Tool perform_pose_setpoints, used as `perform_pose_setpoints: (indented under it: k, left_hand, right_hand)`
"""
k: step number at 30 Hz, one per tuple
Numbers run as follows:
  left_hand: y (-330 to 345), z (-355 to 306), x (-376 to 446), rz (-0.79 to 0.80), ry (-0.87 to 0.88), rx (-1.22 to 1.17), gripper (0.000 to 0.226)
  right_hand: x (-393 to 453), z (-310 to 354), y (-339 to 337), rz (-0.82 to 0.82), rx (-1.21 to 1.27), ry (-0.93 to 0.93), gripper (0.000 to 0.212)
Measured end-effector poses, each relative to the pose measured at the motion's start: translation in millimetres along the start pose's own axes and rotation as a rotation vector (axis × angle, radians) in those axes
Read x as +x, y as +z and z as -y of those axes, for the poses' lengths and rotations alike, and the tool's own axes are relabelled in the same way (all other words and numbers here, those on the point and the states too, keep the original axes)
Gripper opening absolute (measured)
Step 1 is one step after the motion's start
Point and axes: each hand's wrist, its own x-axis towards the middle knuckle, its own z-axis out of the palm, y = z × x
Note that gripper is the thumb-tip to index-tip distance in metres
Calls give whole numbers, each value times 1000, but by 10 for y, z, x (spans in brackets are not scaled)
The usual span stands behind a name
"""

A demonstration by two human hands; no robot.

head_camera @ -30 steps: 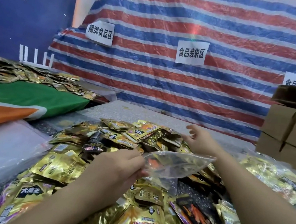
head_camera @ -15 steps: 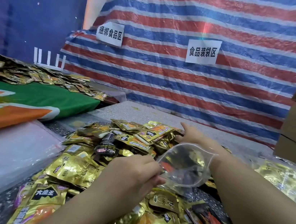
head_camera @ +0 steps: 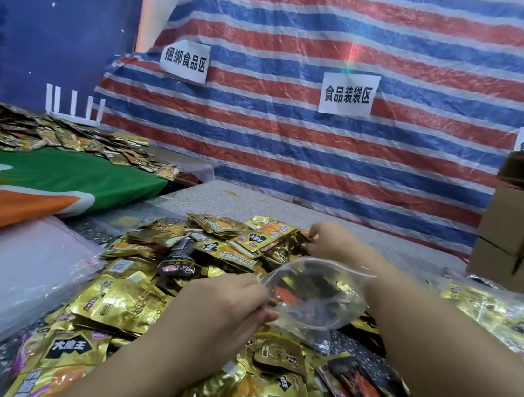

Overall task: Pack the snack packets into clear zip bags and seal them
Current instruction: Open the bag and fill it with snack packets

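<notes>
Left hand (head_camera: 224,300), low and central, pinched the near edge of a clear zip bag (head_camera: 314,295) between thumb and fingers, holding its mouth pulled into a wide oval. A dark packet with orange print seemed to lie inside the bag, though it could have been showing through from the pile beneath; that could not be settled. The bag hung just above a heap of gold and black snack packets (head_camera: 212,258) that covered the speckled table (head_camera: 221,196) in front of the person.

A second before, the bag's mouth had been nearly flat and the right hand (head_camera: 331,244) had hovered with fingers spread above the far side of the heap. Now the mouth stood open and the right hand had come down onto the far packets, fingers curled at the edge of a gold packet with orange print (head_camera: 265,235). Whether it actually gripped that packet could not be told. Judged from this, the bag was ready to receive and the next packet was being picked up.

The bag sat between the two hands, touching the left and just near of the right wrist. Further out, more packets lay on a green and orange cloth (head_camera: 56,178) at the left, cardboard boxes (head_camera: 522,232) stood at the right, and a red, white and blue striped tarp (head_camera: 325,160) with paper signs hung behind.
</notes>
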Motion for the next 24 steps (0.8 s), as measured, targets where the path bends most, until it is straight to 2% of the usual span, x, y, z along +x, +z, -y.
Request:
perform_pose_setpoints:
  k: [2,5,8,12,16,18,21,24]
  left_hand:
    - [-2,-4,0,5,-5,-4,22]
    - [5,-2,-2,13,-7,-5,29]
    - [13,-1,-4,21,-12,-16,38]
    - [15,-4,-3,30,-24,-30,43]
    - [5,-7,-7,29,-16,-40,33]
    - [8,-8,-3,40,-19,-52,29]
    - [16,-6,-6,49,-31,-74,33]
    - [22,1,0,55,-33,-85,38]
  right_hand:
    - [-71,-55,-4,11,-10,-3,21]
    - [-180,-130,-29,34,44,19,39]
    - [-281,-168,-51,29,108,125,51]
    - [-394,-255,72,31,153,193,25]
    - [-427,-269,204,26,98,128,26]
    - [-441,-240,177,8,202,138,25]
    - [-478,-199,9,-35,349,155,34]
    - [-600,-169,-239,-161,493,144,29]
